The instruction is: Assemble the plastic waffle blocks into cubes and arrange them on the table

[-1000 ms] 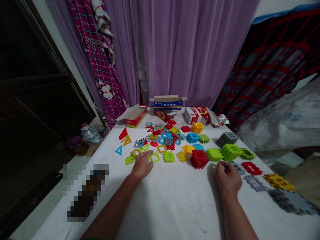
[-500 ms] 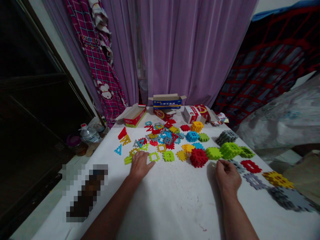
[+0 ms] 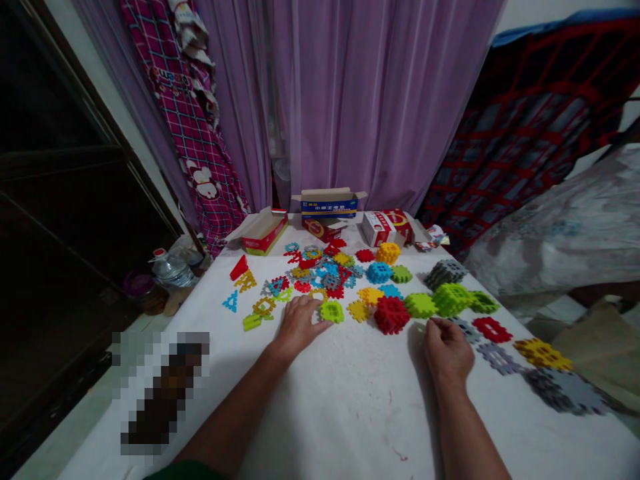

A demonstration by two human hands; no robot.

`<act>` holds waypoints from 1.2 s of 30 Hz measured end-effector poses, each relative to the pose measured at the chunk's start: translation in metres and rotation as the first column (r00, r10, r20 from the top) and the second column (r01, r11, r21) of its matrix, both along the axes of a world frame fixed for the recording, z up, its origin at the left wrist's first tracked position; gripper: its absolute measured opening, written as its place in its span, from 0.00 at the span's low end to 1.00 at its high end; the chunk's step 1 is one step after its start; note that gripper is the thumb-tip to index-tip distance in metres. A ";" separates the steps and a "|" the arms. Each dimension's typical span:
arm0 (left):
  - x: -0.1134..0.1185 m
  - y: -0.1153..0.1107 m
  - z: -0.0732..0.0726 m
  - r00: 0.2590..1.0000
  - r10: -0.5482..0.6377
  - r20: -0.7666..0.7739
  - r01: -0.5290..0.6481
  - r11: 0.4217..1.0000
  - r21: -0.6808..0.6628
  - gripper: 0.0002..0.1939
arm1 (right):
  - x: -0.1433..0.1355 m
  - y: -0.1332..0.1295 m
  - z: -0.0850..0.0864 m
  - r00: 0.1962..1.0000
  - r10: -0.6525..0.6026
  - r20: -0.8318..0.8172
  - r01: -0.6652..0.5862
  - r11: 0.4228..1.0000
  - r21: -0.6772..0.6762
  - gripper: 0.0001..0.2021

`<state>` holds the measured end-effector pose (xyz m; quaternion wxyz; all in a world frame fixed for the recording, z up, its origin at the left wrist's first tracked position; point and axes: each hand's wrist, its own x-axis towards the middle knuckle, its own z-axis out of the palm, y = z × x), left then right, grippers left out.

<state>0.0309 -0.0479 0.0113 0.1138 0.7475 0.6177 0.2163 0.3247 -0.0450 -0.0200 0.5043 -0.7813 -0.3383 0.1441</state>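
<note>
My left hand [image 3: 300, 325] lies low over the table, thumb and fingers apart. Its thumb reaches the near edge of a lime-green square building piece [image 3: 331, 311]; whether they touch I cannot tell. Behind the fingers a mustard frame piece [image 3: 319, 294] is partly covered. My right hand [image 3: 450, 350] rests as a loose fist at the right; anything inside it is hidden. Close to that fist are a red stack of toothed pieces [image 3: 392, 315], a flat lime piece [image 3: 421, 305] and a lime stack [image 3: 453, 299].
A mixed heap of pieces [image 3: 330, 270] covers the table's middle. Red, yellow and grey pieces [image 3: 565, 390] run along the right edge. An open red box [image 3: 265, 233], a blue box [image 3: 329, 205] and a red-white box [image 3: 387, 228] stand at the back. A water bottle [image 3: 173, 268] is off to the left.
My left hand has moved right, from beside a lime frame piece to the lime square piece; the frame piece is now out of sight. My right fist stays in place. The view has shifted slightly.
</note>
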 end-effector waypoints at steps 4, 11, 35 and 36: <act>0.008 0.004 -0.003 0.999 0.000 -0.041 0.000 1.000 -0.010 0.20 | 0.001 0.001 -0.004 1.000 0.007 0.024 -0.008 0.999 0.050 0.17; 0.007 0.005 -0.005 0.998 0.020 -0.065 -0.023 0.999 -0.038 0.22 | 0.003 0.003 -0.005 0.999 -0.003 0.043 0.002 1.000 0.029 0.18; 0.011 -0.010 -0.001 0.982 0.033 -0.186 -0.046 0.997 -0.064 0.21 | 0.003 0.001 -0.003 1.000 0.006 0.017 -0.006 1.000 0.005 0.18; 0.009 -0.011 -0.001 0.983 0.039 -0.179 -0.053 0.996 -0.070 0.21 | 0.004 0.002 -0.004 1.000 0.011 0.024 -0.011 1.000 0.002 0.18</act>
